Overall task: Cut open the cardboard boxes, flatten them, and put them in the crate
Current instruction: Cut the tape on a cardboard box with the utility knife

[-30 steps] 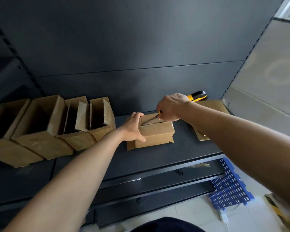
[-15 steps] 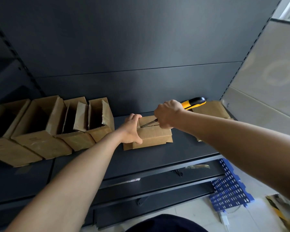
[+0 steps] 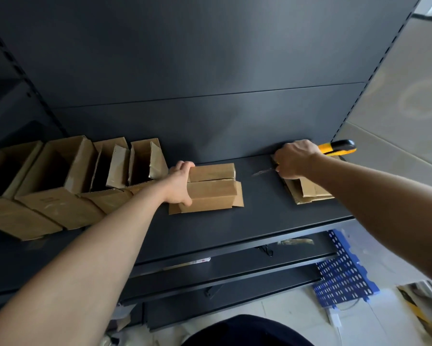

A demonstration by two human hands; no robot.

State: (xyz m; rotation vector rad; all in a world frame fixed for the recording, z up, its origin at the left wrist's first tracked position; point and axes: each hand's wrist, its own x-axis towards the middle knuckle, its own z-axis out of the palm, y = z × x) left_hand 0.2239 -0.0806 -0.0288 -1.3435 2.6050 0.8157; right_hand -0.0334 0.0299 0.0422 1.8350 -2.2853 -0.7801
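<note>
On the shelf (image 3: 259,221) — box (image 3: 212,193) in left grip (image 3: 178,186), knife (image 3: 337,148) well apart.

We see plain brown cardboard boxes (image 3: 211,193) on a dark grey shelf (image 3: 259,218), a yellow-and-black knife (image 3: 337,148), and a blue crate (image 3: 342,280) patterned with oval holes.

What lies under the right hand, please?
Flattened brown cardboard pieces lie on the dark metal shelf under the right hand, which grips a yellow utility knife; hand and forearm cover their far part.
</note>
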